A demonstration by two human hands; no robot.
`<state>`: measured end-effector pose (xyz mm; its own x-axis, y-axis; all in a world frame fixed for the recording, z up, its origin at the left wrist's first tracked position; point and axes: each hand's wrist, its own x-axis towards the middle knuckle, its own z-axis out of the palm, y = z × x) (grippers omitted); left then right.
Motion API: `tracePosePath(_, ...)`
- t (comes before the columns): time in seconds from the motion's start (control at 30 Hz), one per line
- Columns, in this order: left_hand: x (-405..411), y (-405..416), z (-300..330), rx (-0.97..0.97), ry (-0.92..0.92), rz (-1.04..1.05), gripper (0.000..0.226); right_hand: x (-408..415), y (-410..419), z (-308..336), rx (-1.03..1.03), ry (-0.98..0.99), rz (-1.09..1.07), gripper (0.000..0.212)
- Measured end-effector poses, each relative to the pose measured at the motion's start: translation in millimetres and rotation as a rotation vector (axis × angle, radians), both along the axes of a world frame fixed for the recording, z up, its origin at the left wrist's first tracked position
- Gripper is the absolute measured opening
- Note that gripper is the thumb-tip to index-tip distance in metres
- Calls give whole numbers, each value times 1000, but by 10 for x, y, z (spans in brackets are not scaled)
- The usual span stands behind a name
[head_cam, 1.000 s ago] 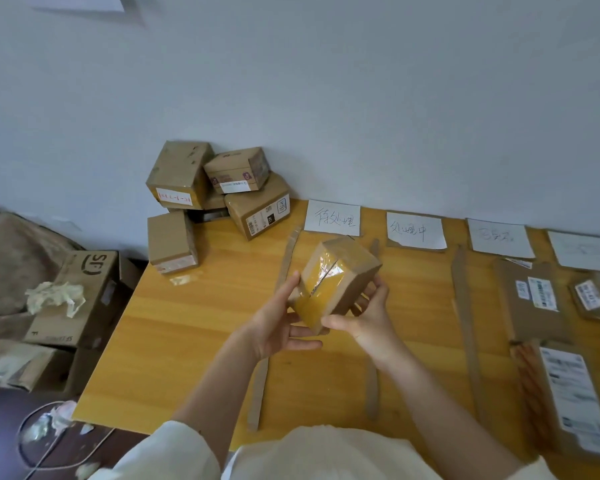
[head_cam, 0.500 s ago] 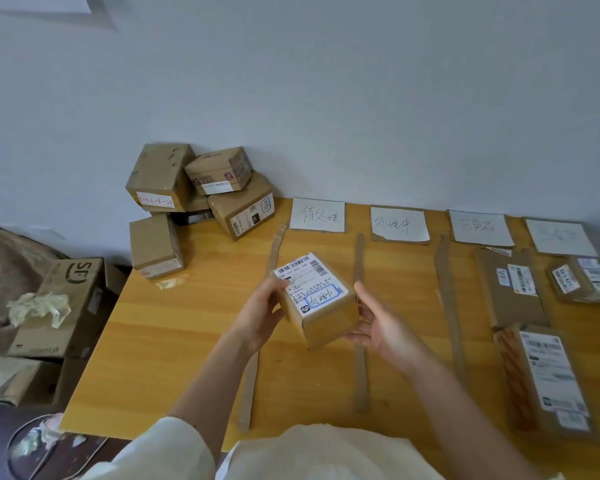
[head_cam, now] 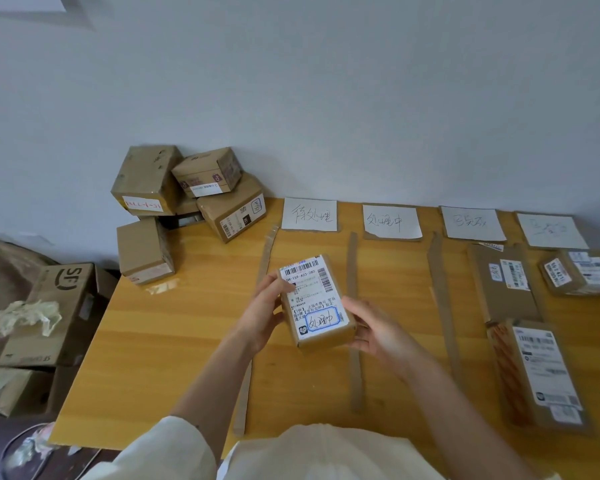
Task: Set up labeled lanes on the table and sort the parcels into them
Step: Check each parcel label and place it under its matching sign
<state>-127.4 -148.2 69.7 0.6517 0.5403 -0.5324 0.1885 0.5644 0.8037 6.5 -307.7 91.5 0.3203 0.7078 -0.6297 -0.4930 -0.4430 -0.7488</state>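
Observation:
I hold a small cardboard parcel (head_cam: 317,304) above the wooden table (head_cam: 174,327), its white shipping label facing up with a blue-framed handwritten note. My left hand (head_cam: 265,308) grips its left side, thumb on the label. My right hand (head_cam: 371,327) cups its right side and bottom corner. Several white handwritten lane labels lie along the back edge: first (head_cam: 309,214), second (head_cam: 392,222), third (head_cam: 473,223), fourth (head_cam: 551,231). Cardboard strips (head_cam: 354,306) mark the lanes. A pile of unsorted parcels (head_cam: 187,188) sits at the back left corner.
Sorted parcels lie in the right lanes: a flat one (head_cam: 503,282), a long one (head_cam: 537,372), and a wrapped one (head_cam: 581,275). Left of the table, on a lower level, stands an SF box (head_cam: 49,313) with crumpled paper (head_cam: 28,315) on it.
The parcel has been turned from its taped yellow side to its label side up, then lowered and levelled between both hands. The camera tilted slightly.

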Motion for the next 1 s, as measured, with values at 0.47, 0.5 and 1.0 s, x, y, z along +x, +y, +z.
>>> tracePosePath(0.47, 366, -43, -422, 241, 379, -136, 42, 654, -59, -346, -280, 198, -569, 40)
tracePosePath(0.5, 378, -52, -465, 266, 408, -172, 43, 750, -36, -369, -274, 219, -637, 44)
tracePosePath(1.0, 451, 43, -896, 707, 822, -652, 56, 1339, 623, -656, -341, 277, -799, 49)
